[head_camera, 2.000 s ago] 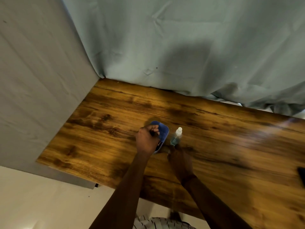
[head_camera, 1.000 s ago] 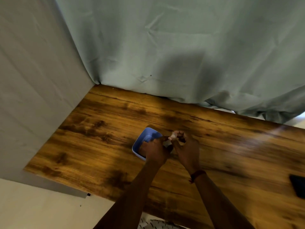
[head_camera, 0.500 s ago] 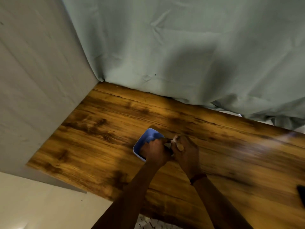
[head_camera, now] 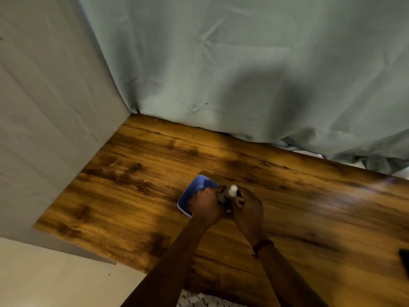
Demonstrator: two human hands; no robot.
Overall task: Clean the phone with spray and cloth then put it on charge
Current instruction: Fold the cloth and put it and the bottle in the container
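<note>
The left hand (head_camera: 205,206) gripped the blue-cased phone (head_camera: 197,189), the right hand (head_camera: 249,208) the spray bottle (head_camera: 233,191); such close spraying risked flooding its ports

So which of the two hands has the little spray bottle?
The right hand: it holds the white-capped spray bottle upright, while the left hand grips the blue phone instead.
</note>
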